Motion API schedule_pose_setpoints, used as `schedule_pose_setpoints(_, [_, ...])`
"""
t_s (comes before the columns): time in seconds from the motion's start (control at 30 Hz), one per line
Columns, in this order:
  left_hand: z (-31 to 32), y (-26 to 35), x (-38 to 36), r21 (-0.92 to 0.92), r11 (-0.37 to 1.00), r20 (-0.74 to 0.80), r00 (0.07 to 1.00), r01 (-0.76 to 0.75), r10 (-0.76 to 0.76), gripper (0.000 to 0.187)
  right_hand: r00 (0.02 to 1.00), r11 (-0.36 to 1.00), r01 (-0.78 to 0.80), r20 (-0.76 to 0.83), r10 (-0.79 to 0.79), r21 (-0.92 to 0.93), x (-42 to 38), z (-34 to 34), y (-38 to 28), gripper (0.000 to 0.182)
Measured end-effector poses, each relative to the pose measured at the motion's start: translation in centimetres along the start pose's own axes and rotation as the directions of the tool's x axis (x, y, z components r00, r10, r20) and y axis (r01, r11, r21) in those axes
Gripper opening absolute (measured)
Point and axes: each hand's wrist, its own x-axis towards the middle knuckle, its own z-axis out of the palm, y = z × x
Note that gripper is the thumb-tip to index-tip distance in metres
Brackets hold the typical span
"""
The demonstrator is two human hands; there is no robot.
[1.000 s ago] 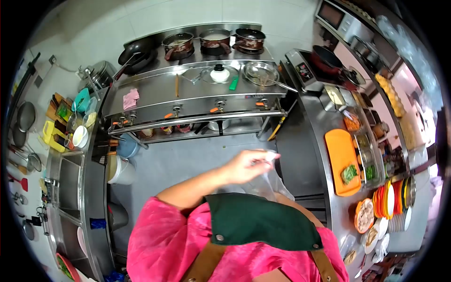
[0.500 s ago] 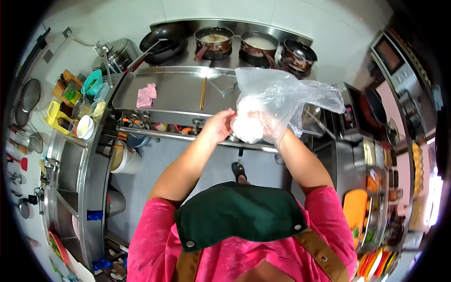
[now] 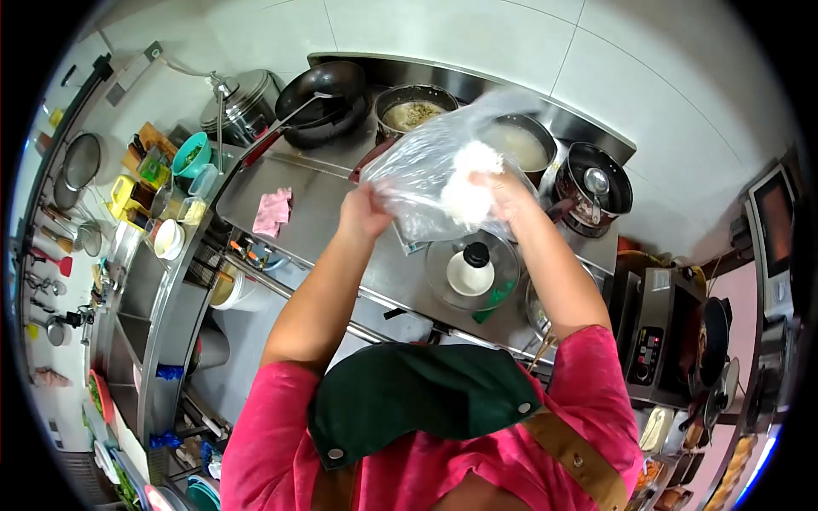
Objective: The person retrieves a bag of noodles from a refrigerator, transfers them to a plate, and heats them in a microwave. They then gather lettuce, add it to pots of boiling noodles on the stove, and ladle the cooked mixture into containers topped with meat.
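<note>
Both of my hands hold a clear plastic bag (image 3: 426,166) with a lump of white rice (image 3: 469,183) inside it, raised over the steel cooking counter (image 3: 324,213). My left hand (image 3: 365,211) grips the bag's near left edge. My right hand (image 3: 504,194) cups the bag from the right, beside the rice. Behind the bag stand a pot of brownish food (image 3: 415,111) and a pot of pale liquid (image 3: 520,145). Below my hands a glass lid (image 3: 471,271) lies on the counter.
A black wok (image 3: 328,94) and a steel kettle (image 3: 243,106) stand at the back left, a dark pot with a ladle (image 3: 594,189) at the right. A pink cloth (image 3: 274,211) lies on the counter. Containers and utensils crowd the left shelf (image 3: 162,196).
My view has swung left and closer to the stove. Both hands have lifted the bag of rice higher and toward the pots at the back.
</note>
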Motion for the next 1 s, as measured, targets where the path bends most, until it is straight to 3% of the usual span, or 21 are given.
schedule_pose_setpoints(0.1, [-4.6, 0.0, 4.0, 0.044, 0.997, -0.284, 0.956, -0.056, 0.066, 0.016, 0.998, 0.992, 0.034, -0.052, -0.028, 0.124, 2.2, -2.5, -2.6, 0.025])
schedule_pose_setpoints(0.17, [-7.6, -1.2, 7.5, -0.149, 0.980, -0.441, 0.896, -0.134, 0.056, 0.014, 0.995, 0.971, 0.048, -0.097, -0.026, 0.233, 3.9, -4.5, -4.3, 0.026])
schedule_pose_setpoints(0.2, [-8.8, -1.8, 8.3, -0.152, 0.980, -0.442, 0.896, -0.130, 0.050, 0.014, 0.992, 0.959, 0.081, -0.112, -0.052, 0.271, 4.9, -5.7, -5.3, 0.026])
schedule_pose_setpoints(0.27, [-9.2, -3.1, 7.5, -0.058, 0.997, -0.318, 0.945, 0.056, -0.072, 0.018, 0.978, 0.969, 0.102, -0.203, -0.056, 0.224, 7.2, -8.5, -7.4, 0.027])
schedule_pose_setpoints(0.3, [-8.5, -3.5, 6.2, -0.073, 0.997, -0.368, 0.928, 0.033, -0.058, 0.040, 0.960, 0.967, 0.194, -0.234, -0.154, 0.162, 8.2, -9.7, -8.5, 0.027])
schedule_pose_setpoints(0.33, [-7.1, -3.8, 4.7, -0.079, 0.996, -0.372, 0.926, 0.032, -0.059, 0.040, 0.933, 0.954, 0.283, -0.257, -0.250, 0.099, 9.3, -10.8, -9.4, 0.028])
schedule_pose_setpoints(0.37, [-6.2, -4.2, 3.3, -0.069, 0.990, -0.291, 0.947, 0.123, -0.138, 0.054, 0.936, 0.956, 0.275, -0.255, -0.243, 0.099, 10.3, -11.7, -9.8, 0.028])
schedule_pose_setpoints(0.43, [-3.6, -4.2, 0.0, -0.011, 0.978, -0.184, 0.961, 0.209, -0.208, 0.079, 0.779, 0.877, 0.393, -0.406, -0.478, -0.278, 12.4, -13.3, -9.9, 0.035])
schedule_pose_setpoints(0.47, [-4.3, -4.1, 0.0, -0.016, 0.979, -0.184, 0.962, 0.201, -0.201, 0.079, 0.783, 0.876, 0.393, -0.398, -0.478, -0.278, 13.0, -13.8, -9.5, 0.035])
schedule_pose_setpoints(0.53, [-6.1, -3.7, 0.4, -0.074, 0.964, 0.017, 0.967, 0.254, -0.253, 0.075, 0.654, 0.626, 0.270, -0.338, -0.677, -0.732, 14.5, -14.7, -8.4, 0.044])
schedule_pose_setpoints(0.57, [-5.9, -3.4, -0.4, -0.063, 0.964, 0.038, 0.966, 0.259, -0.257, 0.072, 0.656, 0.528, 0.151, -0.315, -0.686, -0.835, 15.2, -15.7, -7.6, 0.055])
schedule_pose_setpoints(0.6, [-6.6, -3.1, -0.8, -0.071, 0.965, 0.035, 0.968, 0.251, -0.249, 0.072, 0.663, 0.526, 0.155, -0.307, -0.683, -0.836, 16.2, -17.2, -6.7, 0.055])
schedule_pose_setpoints(0.67, [-8.3, -2.2, -1.8, -0.071, 0.959, 0.095, 0.959, 0.275, -0.268, 0.065, 0.781, 0.161, -0.199, -0.256, -0.570, -0.967, 17.2, -18.7, -5.3, 0.053])
schedule_pose_setpoints(0.7, [-9.2, -1.6, -2.5, -0.108, 0.957, 0.094, 0.961, 0.270, -0.260, 0.051, 0.900, -0.023, -0.286, -0.260, -0.351, -0.958, 17.5, -18.9, -6.2, 0.056])
schedule_pose_setpoints(0.73, [-10.4, -1.1, -3.2, -0.118, 0.956, 0.087, 0.962, 0.268, -0.259, 0.051, 0.949, -0.224, -0.314, -0.296, -0.111, -0.923, 17.1, -17.9, -7.7, 0.059])
schedule_pose_setpoints(0.8, [-13.2, -0.1, -4.7, 0.006, 0.992, 0.050, 0.990, 0.130, -0.130, 0.041, 0.927, -0.185, -0.374, -0.357, -0.117, -0.909, 16.4, -17.2, -8.6, 0.049])
schedule_pose_setpoints(0.83, [-13.6, 0.4, -6.4, 0.107, 0.994, 0.045, 0.998, 0.037, -0.042, 0.036, 0.929, -0.038, -0.338, -0.327, -0.171, -0.940, 15.8, -16.8, -9.4, 0.047])
schedule_pose_setpoints(0.87, [-13.8, 1.1, -7.7, 0.095, 0.995, 0.044, 0.998, 0.032, -0.037, 0.036, 0.927, 0.105, -0.283, -0.300, -0.227, -0.954, 15.5, -16.7, -10.1, 0.046])
schedule_pose_setpoints(0.9, [-14.1, 1.8, -9.0, -0.010, 0.996, 0.006, 0.996, 0.086, -0.086, 0.037, 0.950, -0.048, -0.070, -0.052, -0.309, -0.996, 16.5, -19.0, -8.2, 0.043])
schedule_pose_setpoints(0.97, [-17.1, 3.0, -11.0, -0.147, 0.983, -0.053, 0.992, 0.107, -0.116, 0.038, 0.942, -0.219, -0.236, -0.167, -0.291, -0.947, 18.5, -22.4, -7.3, 0.042])
schedule_pose_setpoints(1.0, [-18.4, 3.3, -11.7, -0.166, 0.983, -0.068, 0.994, 0.076, -0.088, 0.038, 0.826, -0.231, -0.532, -0.440, -0.352, -0.814, 14.1, -13.8, -9.1, 0.042])
